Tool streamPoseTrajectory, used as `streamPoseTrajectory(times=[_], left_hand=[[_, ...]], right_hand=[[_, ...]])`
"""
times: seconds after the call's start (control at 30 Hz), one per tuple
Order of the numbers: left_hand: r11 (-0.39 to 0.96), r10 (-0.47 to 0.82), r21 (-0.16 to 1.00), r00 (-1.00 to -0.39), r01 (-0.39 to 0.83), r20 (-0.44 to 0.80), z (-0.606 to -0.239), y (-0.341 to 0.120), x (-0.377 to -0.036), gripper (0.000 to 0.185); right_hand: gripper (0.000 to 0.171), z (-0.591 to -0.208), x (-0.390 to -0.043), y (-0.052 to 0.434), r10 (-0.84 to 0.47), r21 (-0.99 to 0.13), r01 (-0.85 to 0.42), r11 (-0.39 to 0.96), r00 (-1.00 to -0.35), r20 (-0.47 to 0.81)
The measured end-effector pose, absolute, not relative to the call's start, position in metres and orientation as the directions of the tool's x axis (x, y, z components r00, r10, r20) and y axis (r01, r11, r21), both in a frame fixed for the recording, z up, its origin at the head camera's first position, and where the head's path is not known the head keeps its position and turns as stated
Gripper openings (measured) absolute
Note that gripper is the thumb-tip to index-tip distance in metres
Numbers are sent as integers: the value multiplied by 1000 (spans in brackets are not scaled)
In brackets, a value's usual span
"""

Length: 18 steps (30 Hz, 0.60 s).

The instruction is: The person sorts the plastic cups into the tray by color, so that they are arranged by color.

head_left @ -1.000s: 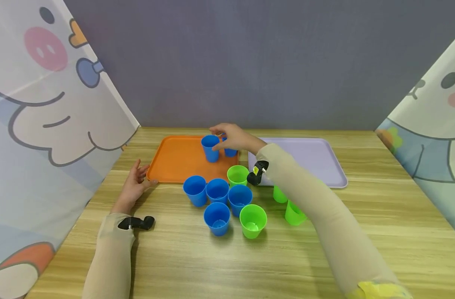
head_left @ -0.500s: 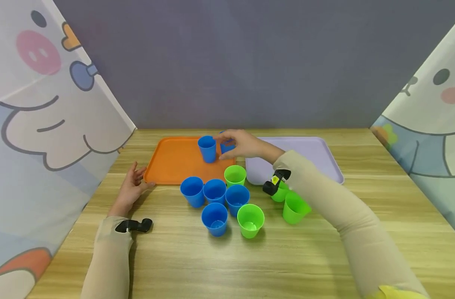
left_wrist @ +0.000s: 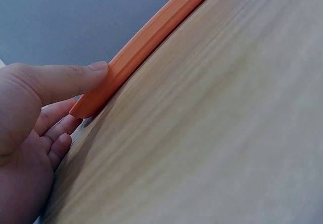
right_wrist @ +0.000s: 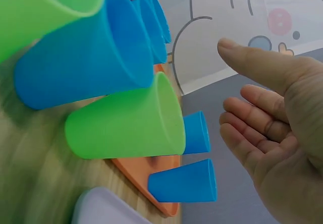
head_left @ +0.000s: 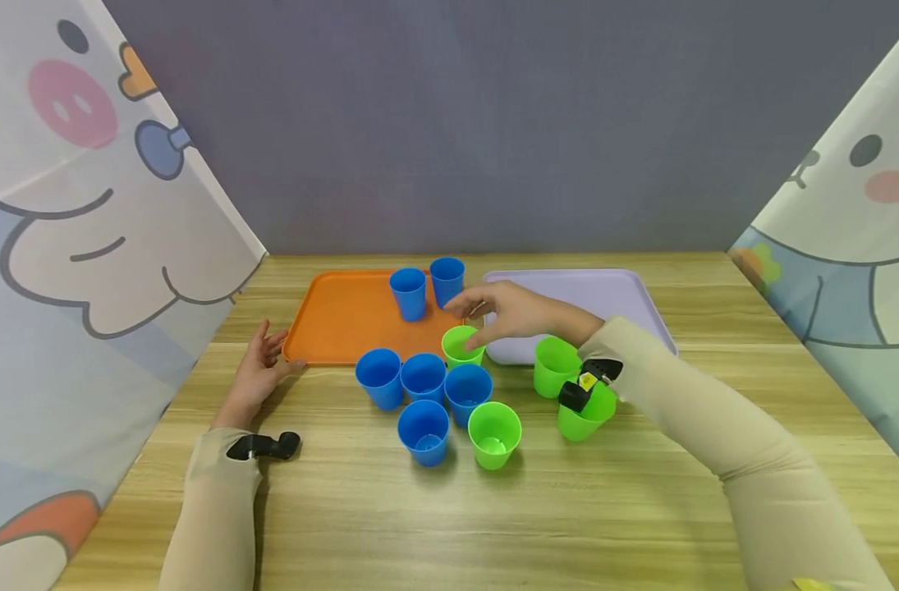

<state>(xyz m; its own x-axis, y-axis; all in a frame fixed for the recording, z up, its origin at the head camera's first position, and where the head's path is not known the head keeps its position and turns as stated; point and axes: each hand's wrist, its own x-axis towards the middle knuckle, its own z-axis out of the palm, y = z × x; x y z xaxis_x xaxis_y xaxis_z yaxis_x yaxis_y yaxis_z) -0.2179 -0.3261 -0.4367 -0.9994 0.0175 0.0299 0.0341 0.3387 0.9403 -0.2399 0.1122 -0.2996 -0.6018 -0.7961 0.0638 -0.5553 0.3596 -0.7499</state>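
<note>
My left hand (head_left: 260, 369) is at the near left corner of the orange tray (head_left: 331, 316). In the left wrist view its thumb (left_wrist: 75, 80) lies on the rim, with the fingers around the other side of the corner. Two blue cups (head_left: 408, 294) stand upright at that tray's right end. My right hand (head_left: 519, 312), holding nothing, hovers over a green cup (head_left: 460, 355) with thumb and fingers spread apart. In the right wrist view, a gap separates the hand (right_wrist: 272, 113) from that green cup (right_wrist: 126, 123). Several blue cups (head_left: 425, 435) cluster in front of the orange tray.
A lilac tray (head_left: 589, 295) lies right of the orange one. In front of it stand two green cups (head_left: 556, 367), partly under the right wrist camera. Another green cup (head_left: 493, 435) stands nearer the front. A grey wall (head_left: 449, 123) rises behind the table.
My right hand has let go of a blue cup on the orange tray and drawn back toward the right and nearer, over the green cup. The left hand stays at the tray corner.
</note>
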Motion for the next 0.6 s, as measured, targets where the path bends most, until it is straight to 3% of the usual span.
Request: streamPoseTrajectory(times=[0.37,0.6], left_hand=[[350,18,936,-999,40,36,-433,-324,-216,104],[349,12,936,-999,39,37,-435,-326,-218,104]], right_hand=[[58,-311,-228,132,-875,-790,-539,292,-484,7],[57,-318,-220,135,-888,-789,-537,299,-459,-24]])
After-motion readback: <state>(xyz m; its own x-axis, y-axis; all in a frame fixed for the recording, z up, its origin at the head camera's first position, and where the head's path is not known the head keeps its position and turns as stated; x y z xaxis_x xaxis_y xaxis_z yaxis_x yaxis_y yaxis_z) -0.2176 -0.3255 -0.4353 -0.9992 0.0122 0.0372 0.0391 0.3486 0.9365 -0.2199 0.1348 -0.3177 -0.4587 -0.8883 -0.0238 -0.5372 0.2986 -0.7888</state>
